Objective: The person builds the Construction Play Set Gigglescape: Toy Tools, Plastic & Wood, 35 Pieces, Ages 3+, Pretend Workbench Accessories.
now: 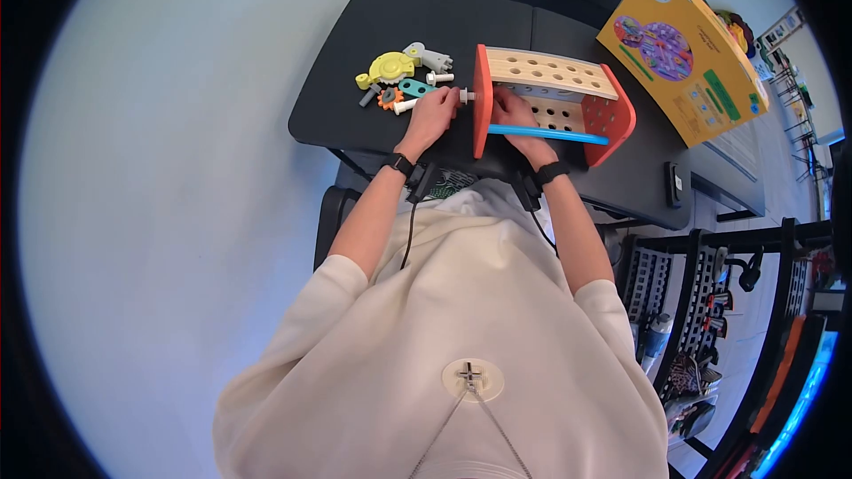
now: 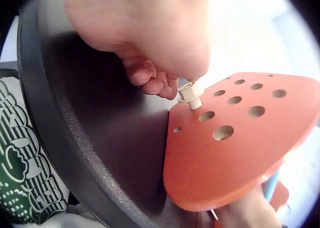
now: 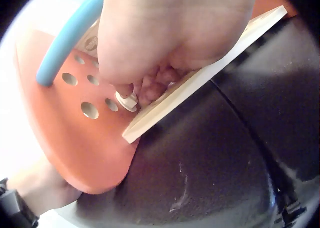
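- Head view places your left hand [image 1: 435, 115] just outside the left red panel [image 1: 482, 106] of the toy frame, at the near-left part of the black table [image 1: 333, 98], and your right hand [image 1: 524, 120] inside the frame, behind the blue rod [image 1: 550, 133].
- Left wrist view adds what your knuckles mostly cover there: a cream hex piece [image 2: 190, 92] at a hole in that panel's outer face, its ridged neck visible. Your left fingers are curled in a narrow grip, fingertips at the piece.
- Right wrist view alone shows the panel's inner side, where your right hand closes narrowly on a white piece [image 3: 126, 101] beside the holes, close to the wooden board's end [image 3: 131, 135]. Whether the two pieces join, you cannot tell.
- Only the head view shows you the loose parts left of the frame: yellow saw shape [image 1: 390, 66], grey piece [image 1: 432, 58], teal strip [image 1: 415, 88] and orange gear [image 1: 390, 99]; the yellow box [image 1: 683, 53] stands right.
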Action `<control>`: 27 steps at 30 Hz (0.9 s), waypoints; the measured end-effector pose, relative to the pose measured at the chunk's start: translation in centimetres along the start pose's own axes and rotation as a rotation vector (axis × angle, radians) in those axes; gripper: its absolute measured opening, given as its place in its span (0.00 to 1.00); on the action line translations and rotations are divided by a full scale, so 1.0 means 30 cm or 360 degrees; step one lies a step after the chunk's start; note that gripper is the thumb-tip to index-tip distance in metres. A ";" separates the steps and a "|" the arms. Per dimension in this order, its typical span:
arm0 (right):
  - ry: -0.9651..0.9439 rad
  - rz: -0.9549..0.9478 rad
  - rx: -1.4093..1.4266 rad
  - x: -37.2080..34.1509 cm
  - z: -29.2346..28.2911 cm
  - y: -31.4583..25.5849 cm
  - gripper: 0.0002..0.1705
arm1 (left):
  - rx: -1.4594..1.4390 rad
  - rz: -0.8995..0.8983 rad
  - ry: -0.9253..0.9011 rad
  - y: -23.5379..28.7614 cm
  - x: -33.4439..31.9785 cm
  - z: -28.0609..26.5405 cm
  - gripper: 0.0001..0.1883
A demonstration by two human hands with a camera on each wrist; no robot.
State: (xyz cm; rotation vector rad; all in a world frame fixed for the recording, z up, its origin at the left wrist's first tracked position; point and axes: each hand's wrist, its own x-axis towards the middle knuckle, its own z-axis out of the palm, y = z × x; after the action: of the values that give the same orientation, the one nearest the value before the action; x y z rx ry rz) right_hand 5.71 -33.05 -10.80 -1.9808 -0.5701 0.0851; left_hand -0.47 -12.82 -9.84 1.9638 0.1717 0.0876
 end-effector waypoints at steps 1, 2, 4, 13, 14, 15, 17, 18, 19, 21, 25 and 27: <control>0.0002 -0.0025 0.0029 -0.003 0.001 -0.002 0.18 | -0.0059 0.0024 -0.0008 0.000 -0.008 -0.003 0.26; 0.0001 -0.0022 0.0028 -0.007 -0.004 -0.005 0.18 | -0.0115 0.0045 -0.0012 0.001 -0.015 -0.005 0.27; 0.0025 -0.0074 -0.0094 -0.008 -0.006 -0.010 0.17 | -0.0144 -0.0018 -0.0017 0.015 -0.014 -0.009 0.26; 0.0010 -0.0050 0.0039 -0.017 -0.010 -0.035 0.14 | -0.0215 0.0047 -0.0142 0.024 -0.015 -0.020 0.17; 0.0010 -0.0057 0.0040 -0.015 -0.009 -0.033 0.14 | -0.0327 0.0132 -0.0167 0.032 -0.022 -0.025 0.17; 0.0012 -0.0059 0.0043 -0.016 -0.006 -0.029 0.14 | -0.0323 0.0136 -0.0164 0.038 -0.031 -0.032 0.17; 0.0019 -0.0072 0.0047 -0.008 -0.003 -0.017 0.15 | -0.0297 0.0117 -0.0172 0.051 -0.038 -0.049 0.19; 0.0002 -0.0044 0.0070 -0.005 0.000 -0.010 0.15 | -0.0257 0.0194 -0.0006 0.035 -0.031 -0.039 0.18; -0.0017 -0.0014 0.0093 -0.006 0.003 -0.013 0.15 | -0.0254 0.0196 0.0001 0.038 -0.016 -0.042 0.18; -0.0031 -0.0001 0.0095 -0.008 -0.001 -0.015 0.16 | 0.0153 -0.0164 -0.0049 0.039 0.013 -0.048 0.22; -0.0060 0.0027 0.0117 -0.013 -0.007 -0.006 0.16 | -0.0100 -0.0320 -0.0346 0.073 0.025 -0.059 0.24; -0.0053 0.0012 0.0108 -0.015 -0.008 -0.015 0.16 | -0.0101 -0.0324 -0.0380 0.088 0.017 -0.070 0.24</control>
State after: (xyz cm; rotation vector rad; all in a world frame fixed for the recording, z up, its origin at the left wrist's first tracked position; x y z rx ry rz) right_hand 5.21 -33.28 -10.39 -1.9184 -0.5744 0.1407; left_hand -0.04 -11.82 -6.58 1.8659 0.2079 -0.2702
